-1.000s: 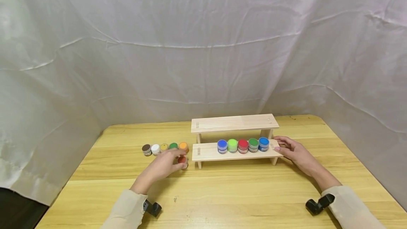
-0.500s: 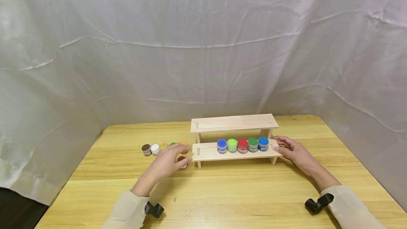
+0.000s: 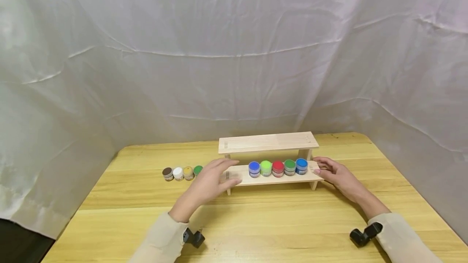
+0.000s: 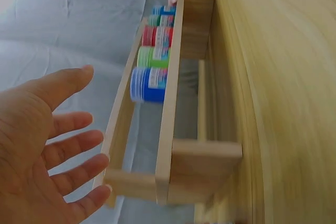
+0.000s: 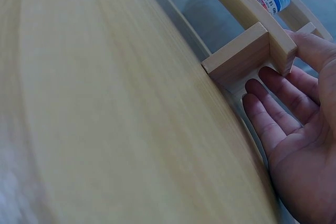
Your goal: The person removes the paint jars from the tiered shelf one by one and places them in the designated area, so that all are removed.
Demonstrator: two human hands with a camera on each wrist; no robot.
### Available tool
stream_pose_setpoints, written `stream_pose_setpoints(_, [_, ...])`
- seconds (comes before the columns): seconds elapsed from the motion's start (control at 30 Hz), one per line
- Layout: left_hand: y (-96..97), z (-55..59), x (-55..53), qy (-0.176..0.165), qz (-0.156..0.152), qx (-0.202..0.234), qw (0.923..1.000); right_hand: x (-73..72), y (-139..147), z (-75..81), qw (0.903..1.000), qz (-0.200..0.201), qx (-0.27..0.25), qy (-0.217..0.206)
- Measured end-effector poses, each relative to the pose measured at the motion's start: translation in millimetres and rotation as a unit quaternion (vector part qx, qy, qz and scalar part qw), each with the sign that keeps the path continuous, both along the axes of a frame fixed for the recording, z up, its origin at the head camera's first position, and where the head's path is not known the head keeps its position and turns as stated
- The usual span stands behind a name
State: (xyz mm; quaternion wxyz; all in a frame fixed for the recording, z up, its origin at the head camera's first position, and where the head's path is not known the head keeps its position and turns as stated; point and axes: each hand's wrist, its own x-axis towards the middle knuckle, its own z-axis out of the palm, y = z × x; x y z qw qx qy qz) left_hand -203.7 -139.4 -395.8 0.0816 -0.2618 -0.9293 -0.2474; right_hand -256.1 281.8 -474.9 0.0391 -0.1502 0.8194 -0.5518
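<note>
A two-tier wooden rack point(image 3: 268, 142) stands on the table. On its lower shelf sit several paint jars in a row: a violet-blue jar point(image 3: 254, 169), a lime jar point(image 3: 266, 168), a red jar point(image 3: 278, 169), a green jar point(image 3: 290, 167) and a blue jar point(image 3: 301, 166). My left hand point(image 3: 209, 181) hovers by the rack's left end, fingers spread and nothing held; in the left wrist view its fingertips point(image 4: 89, 169) lie beside the boards. My right hand point(image 5: 299, 124) holds the lower shelf's right end, thumb over the board and fingers below.
Left of the rack on the table point(image 3: 278, 222) are a brown-lidded jar point(image 3: 167, 174), a white jar point(image 3: 178, 173), a yellow jar point(image 3: 188, 173) and another green jar point(image 3: 198, 170). My left hand hides the spot beside them. A pale cloth point(image 3: 204, 84) hangs behind.
My left hand has moved right, from over the orange and reddish-brown jars to the rack's left end; those jars are now hidden in the head view. My right hand stays at the right end.
</note>
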Motion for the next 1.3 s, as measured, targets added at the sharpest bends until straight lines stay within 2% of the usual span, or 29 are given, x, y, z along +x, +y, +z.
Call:
stream_pose_setpoints(0.17, [17.6,-2.6,-7.0,-0.011,-0.001,-0.004,0.9999,-0.4,0,0.0,1.0,-0.002,0.001,0.0])
stream_pose_setpoints(0.53, [46.3,-9.1,-19.5,-0.037,0.041,-0.008,0.9984,0.1,0,1.2,1.0,-0.001,0.005,-0.001])
stream_pose_setpoints(0.77, [59.8,-9.9,-26.8,-0.031,0.044,-0.006,0.9985,0.1,0,0.7,1.0,-0.001,0.006,0.001])
stream_pose_setpoints(1.07, [65.9,-12.3,-28.4,-0.015,0.051,-0.015,0.9985,1.2,0,0.7,1.0,0.001,0.007,-0.001])
stream_pose_setpoints(1.3, [60.4,-5.5,-24.0,-0.039,0.042,0.001,0.9984,1.3,-1,1.4,1.0,-0.002,0.008,0.001])
